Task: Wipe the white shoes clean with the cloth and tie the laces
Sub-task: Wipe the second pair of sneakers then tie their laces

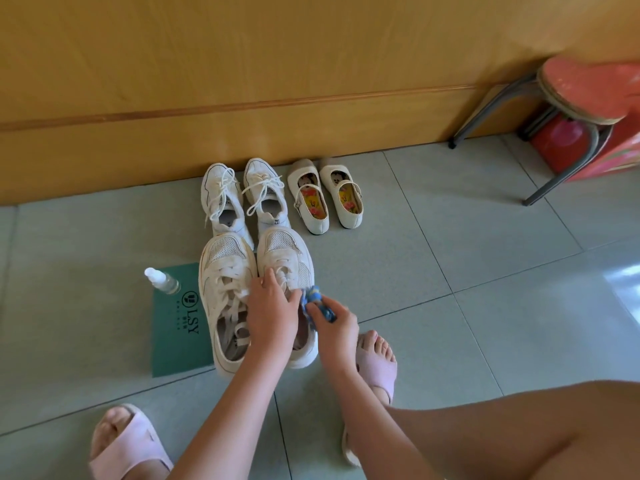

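Two large white sneakers stand side by side on the tiled floor, toes away from me. The left sneaker (225,292) has loose laces. My left hand (273,306) rests on top of the right sneaker (287,251), fingers spread over its laces. My right hand (332,323) grips a bunched blue cloth (317,301) against that sneaker's right side. Behind them, by the wall, stands a smaller pair of white laced sneakers (242,199).
A small spray bottle (162,280) lies on a green booklet (180,323) left of the shoes. A pair of cream strap shoes (325,197) sits by the wooden wall. A stool (575,98) stands at the right. My feet in pink slippers (375,362) are nearby.
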Demonstrator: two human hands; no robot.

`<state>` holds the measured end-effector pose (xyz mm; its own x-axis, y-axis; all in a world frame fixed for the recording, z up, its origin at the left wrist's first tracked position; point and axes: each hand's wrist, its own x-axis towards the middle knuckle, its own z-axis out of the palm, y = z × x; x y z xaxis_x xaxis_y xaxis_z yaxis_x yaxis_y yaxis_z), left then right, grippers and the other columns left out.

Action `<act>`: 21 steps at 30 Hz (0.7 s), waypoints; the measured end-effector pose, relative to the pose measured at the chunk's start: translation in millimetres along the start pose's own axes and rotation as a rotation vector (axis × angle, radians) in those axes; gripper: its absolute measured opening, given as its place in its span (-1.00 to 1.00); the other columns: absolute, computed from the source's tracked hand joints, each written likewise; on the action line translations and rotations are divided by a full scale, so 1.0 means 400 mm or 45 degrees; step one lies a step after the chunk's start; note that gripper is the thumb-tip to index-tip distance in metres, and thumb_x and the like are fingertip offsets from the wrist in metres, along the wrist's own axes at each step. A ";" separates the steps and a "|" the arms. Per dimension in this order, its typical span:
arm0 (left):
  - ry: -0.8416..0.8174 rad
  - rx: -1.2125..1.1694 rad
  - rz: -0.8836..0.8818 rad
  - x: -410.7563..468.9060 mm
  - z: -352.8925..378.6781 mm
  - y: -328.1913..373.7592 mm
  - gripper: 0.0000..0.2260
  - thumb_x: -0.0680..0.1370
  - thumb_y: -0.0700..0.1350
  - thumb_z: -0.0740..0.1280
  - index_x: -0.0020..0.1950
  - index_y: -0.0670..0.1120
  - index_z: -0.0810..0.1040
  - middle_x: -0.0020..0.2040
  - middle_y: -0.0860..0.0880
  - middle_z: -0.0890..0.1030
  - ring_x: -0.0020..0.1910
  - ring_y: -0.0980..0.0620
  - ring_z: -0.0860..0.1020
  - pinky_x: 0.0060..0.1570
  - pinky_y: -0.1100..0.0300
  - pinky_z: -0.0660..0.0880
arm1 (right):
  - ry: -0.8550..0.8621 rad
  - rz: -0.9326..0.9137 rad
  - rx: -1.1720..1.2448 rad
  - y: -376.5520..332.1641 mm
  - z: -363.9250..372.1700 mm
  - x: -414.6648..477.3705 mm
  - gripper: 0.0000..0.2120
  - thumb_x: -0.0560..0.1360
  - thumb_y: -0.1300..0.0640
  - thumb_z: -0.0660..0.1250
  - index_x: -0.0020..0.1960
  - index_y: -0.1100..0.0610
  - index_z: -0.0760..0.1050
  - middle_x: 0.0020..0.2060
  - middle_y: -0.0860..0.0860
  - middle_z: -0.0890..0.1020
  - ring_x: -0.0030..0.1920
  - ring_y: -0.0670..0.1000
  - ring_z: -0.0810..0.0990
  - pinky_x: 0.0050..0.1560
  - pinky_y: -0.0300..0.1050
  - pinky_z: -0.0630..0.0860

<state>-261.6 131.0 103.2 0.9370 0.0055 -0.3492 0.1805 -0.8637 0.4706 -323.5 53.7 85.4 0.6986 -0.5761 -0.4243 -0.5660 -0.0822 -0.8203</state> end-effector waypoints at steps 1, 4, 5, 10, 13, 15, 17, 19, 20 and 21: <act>0.007 0.006 -0.005 0.000 0.000 0.000 -0.41 0.56 0.06 0.25 0.50 -0.15 0.17 0.33 -0.18 0.40 0.27 -0.15 0.42 0.12 0.06 0.43 | 0.007 -0.007 -0.025 0.008 -0.003 -0.009 -0.82 0.47 0.13 0.41 0.02 0.18 0.62 -0.14 0.10 0.61 -0.25 -0.10 0.50 -0.29 -0.46 0.37; 0.014 -0.002 -0.027 0.002 -0.004 0.006 -0.48 0.57 0.00 0.25 0.47 -0.14 0.22 0.29 -0.17 0.43 0.25 -0.14 0.43 0.08 0.08 0.43 | 0.019 0.035 0.012 0.042 -0.022 -0.056 -0.87 0.46 0.18 0.41 0.00 0.17 0.63 -0.19 0.09 0.64 -0.28 -0.14 0.54 -0.31 -0.47 0.38; 0.014 -0.013 -0.030 0.002 -0.005 0.007 -0.49 0.56 0.00 0.26 0.46 -0.14 0.24 0.28 -0.17 0.43 0.24 -0.13 0.43 0.08 0.08 0.43 | 0.013 0.071 0.059 0.051 -0.025 -0.074 -0.89 0.46 0.19 0.41 -0.02 0.13 0.63 -0.18 0.08 0.65 -0.27 -0.17 0.56 -0.28 -0.46 0.41; 0.025 -0.064 -0.006 0.003 -0.003 -0.003 -0.49 0.55 0.00 0.29 0.45 -0.14 0.28 0.25 -0.18 0.45 0.22 -0.15 0.45 0.07 0.07 0.45 | -0.015 0.171 0.158 0.085 -0.022 -0.166 -0.75 0.41 0.21 0.46 -0.36 -0.08 0.62 -0.21 0.14 0.62 -0.26 -0.03 0.57 -0.16 -0.04 0.56; 0.018 -0.084 0.011 0.005 -0.008 -0.005 -0.50 0.54 0.00 0.30 0.42 -0.16 0.31 0.23 -0.19 0.47 0.20 -0.16 0.47 0.06 0.06 0.44 | -0.102 0.252 0.262 0.074 -0.033 -0.206 -0.91 0.42 0.24 0.45 -0.17 0.06 0.67 -0.26 0.11 0.65 -0.36 -0.14 0.55 -0.33 -0.28 0.50; -0.014 -0.099 0.014 0.003 -0.016 -0.004 -0.51 0.55 0.02 0.29 0.42 -0.16 0.32 0.23 -0.19 0.47 0.20 -0.16 0.47 0.09 0.05 0.43 | -0.094 0.282 0.393 0.050 -0.052 -0.217 -0.94 0.44 0.27 0.42 -0.10 0.18 0.65 -0.35 0.02 0.65 -0.41 -0.18 0.54 -0.37 -0.38 0.44; -0.002 -0.128 0.036 -0.004 -0.033 -0.004 -0.54 0.58 0.03 0.24 0.41 -0.16 0.34 0.25 -0.18 0.45 0.21 -0.15 0.45 0.13 0.05 0.42 | -0.031 0.238 0.519 0.010 -0.077 -0.209 -0.95 0.46 0.27 0.39 -0.13 0.18 0.63 -0.42 -0.10 0.64 -0.38 -0.18 0.55 -0.36 -0.43 0.41; 0.087 -0.241 0.100 -0.017 -0.060 -0.005 -0.59 0.60 0.03 0.21 0.39 -0.14 0.38 0.29 -0.14 0.42 0.26 -0.09 0.42 0.18 0.09 0.38 | -0.018 0.150 0.578 -0.043 -0.096 -0.184 -0.93 0.49 0.26 0.35 -0.12 0.17 0.61 -0.43 -0.13 0.63 -0.34 -0.20 0.57 -0.33 -0.46 0.42; 0.124 -0.356 0.129 -0.025 -0.073 -0.007 -0.61 0.60 0.04 0.20 0.37 -0.11 0.40 0.31 -0.11 0.42 0.28 -0.05 0.41 0.21 0.11 0.37 | -0.036 0.124 0.593 -0.068 -0.098 -0.164 -0.91 0.51 0.25 0.34 -0.08 0.15 0.62 -0.38 -0.12 0.65 -0.29 -0.19 0.59 -0.28 -0.45 0.43; 0.120 -0.534 0.138 -0.032 -0.088 -0.006 -0.67 0.60 0.05 0.20 0.32 -0.05 0.44 0.28 -0.06 0.46 0.26 -0.01 0.43 0.23 0.10 0.40 | -0.078 0.109 0.614 -0.099 -0.095 -0.145 -0.88 0.52 0.24 0.31 -0.05 0.13 0.63 -0.30 -0.08 0.67 -0.22 -0.13 0.61 -0.21 -0.41 0.46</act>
<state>-263.7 150.9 135.0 0.9769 -0.0106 -0.2134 0.1674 -0.5828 0.7952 -358.1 59.3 157.2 0.6912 -0.5145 -0.5076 -0.3653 0.3573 -0.8596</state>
